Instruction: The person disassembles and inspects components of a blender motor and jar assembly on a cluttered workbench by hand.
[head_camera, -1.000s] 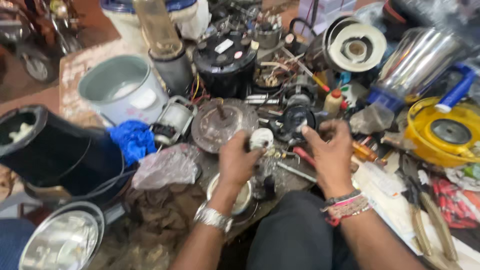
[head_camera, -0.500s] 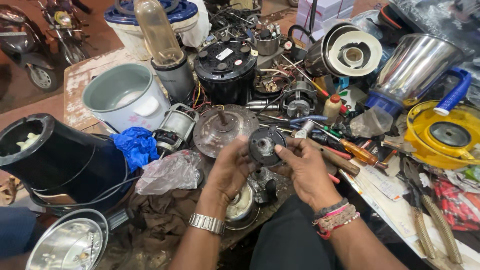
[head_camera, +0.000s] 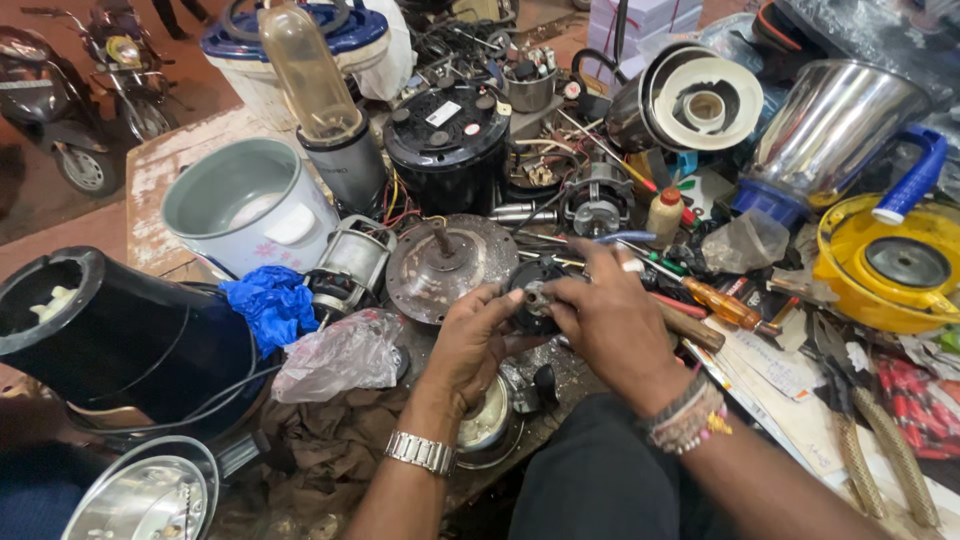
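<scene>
At frame centre, just above the cluttered counter (head_camera: 150, 185): left hand (head_camera: 470, 345) and right hand (head_camera: 610, 320) both clasped on a small black motor part (head_camera: 530, 295), held between them, stub shaft facing the camera; rusty disc (head_camera: 440, 265) just upper left.

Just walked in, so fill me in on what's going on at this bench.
A person sits at a cluttered repair bench, both hands on a small round black motor part held above it. The left hand cradles it from below; the right hand pinches its centre. Around them lie a rusty metal disc, a wooden-handled screwdriver, a steel jar and a yellow base.
</scene>
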